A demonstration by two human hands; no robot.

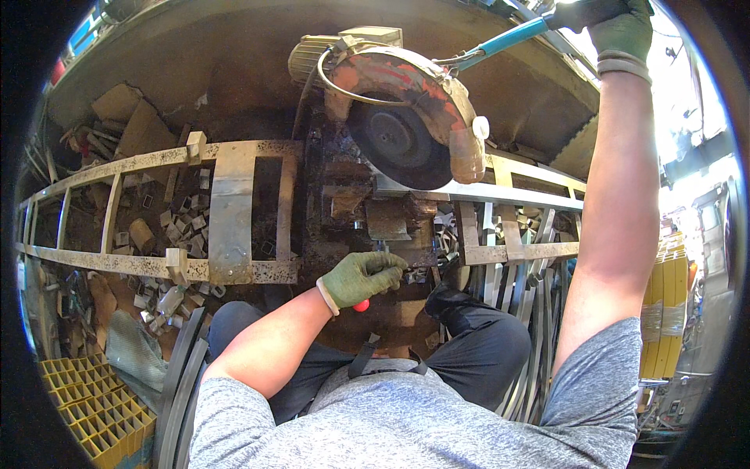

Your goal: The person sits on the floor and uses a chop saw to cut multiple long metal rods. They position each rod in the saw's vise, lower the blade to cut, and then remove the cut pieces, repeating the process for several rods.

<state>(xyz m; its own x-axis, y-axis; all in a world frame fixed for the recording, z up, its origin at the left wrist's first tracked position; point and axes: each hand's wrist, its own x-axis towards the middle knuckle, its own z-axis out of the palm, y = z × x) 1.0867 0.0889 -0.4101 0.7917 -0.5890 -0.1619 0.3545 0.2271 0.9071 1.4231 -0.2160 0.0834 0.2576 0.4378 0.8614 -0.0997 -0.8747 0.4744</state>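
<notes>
My right hand (621, 35), in a green glove, is raised at the upper right and wrapped round the black grip of a teal lever (500, 43). That lever joins a chop saw (398, 70) with a worn orange-red guard and a dark cutting disc (394, 137). My left hand (362, 279), also gloved in green, hovers in front of the saw's clamp (387, 220), its fingers stretched to the right. A red knob (361, 306) shows just below its palm; whether they touch is unclear. A silver metal tube (508, 191) lies at the clamp, beneath the disc, and runs right.
Roller-style steel frames (231, 215) extend left and right of the saw. Cut tube pieces (183, 227) are heaped under the left one. Long metal bars (519, 313) lie by my right leg. Yellow gridded stacks (98, 402) stand lower left, with yellow bundles (664, 313) at right.
</notes>
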